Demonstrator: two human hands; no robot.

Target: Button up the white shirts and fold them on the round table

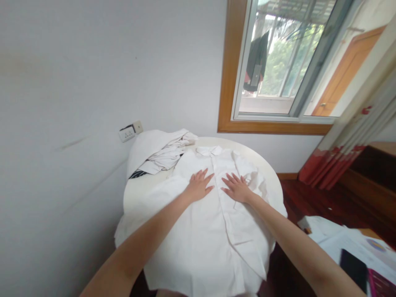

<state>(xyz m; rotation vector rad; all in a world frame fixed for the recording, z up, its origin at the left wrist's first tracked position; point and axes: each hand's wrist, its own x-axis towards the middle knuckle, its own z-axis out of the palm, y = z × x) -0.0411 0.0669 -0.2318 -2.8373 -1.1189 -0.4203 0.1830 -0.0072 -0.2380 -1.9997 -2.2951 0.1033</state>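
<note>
A white collared shirt (198,239) lies spread over a round table (253,150), its collar toward the wall and its lower edge hanging over the near side. My left hand (198,186) rests flat on the chest of the shirt, left of the front placket, fingers apart. On the other side of the placket, my right hand (236,187) is also flat on the cloth with spread fingers. Creased fabric bunches up just right of that hand. Neither hand grips anything.
A heap of white cloth (161,150) sits at the table's back left, below a wall socket (127,133). Papers (337,239) and a dark phone (353,268) lie at the lower right. Beyond are a window (278,62) and a curtain (343,144).
</note>
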